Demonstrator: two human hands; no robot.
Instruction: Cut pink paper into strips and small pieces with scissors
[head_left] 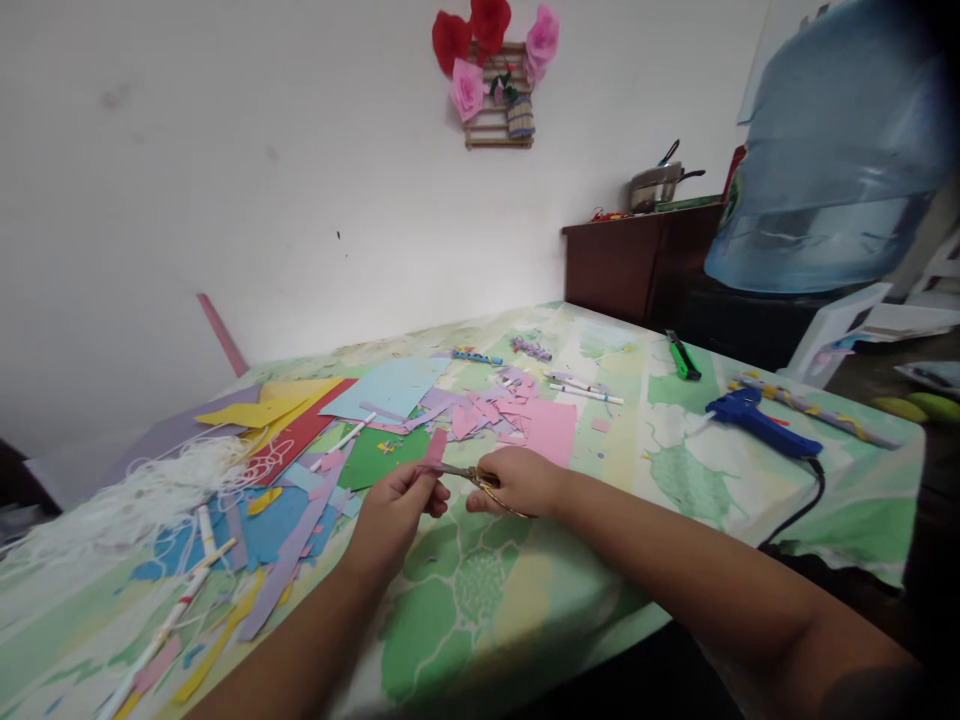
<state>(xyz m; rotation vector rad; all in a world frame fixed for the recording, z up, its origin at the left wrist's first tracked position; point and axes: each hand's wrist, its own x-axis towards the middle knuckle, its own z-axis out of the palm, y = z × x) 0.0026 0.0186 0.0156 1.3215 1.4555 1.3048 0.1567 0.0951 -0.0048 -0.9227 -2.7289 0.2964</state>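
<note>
My right hand is closed round the handles of a pair of scissors with gold-coloured loops. Their blades point left toward a small pink paper strip, which my left hand pinches between thumb and fingers. The blade tips meet the strip at my left fingertips; whether they are cutting into it I cannot tell. Just beyond both hands lie a pink paper sheet and a heap of pink and purple scraps. A green sheet is behind my left hand.
White string and coloured paper spread across the left side of the table. On the right lie a blue glue gun with a black cord, a green box cutter and a wrapped stick. Markers lie farther back. A water bottle stands beyond.
</note>
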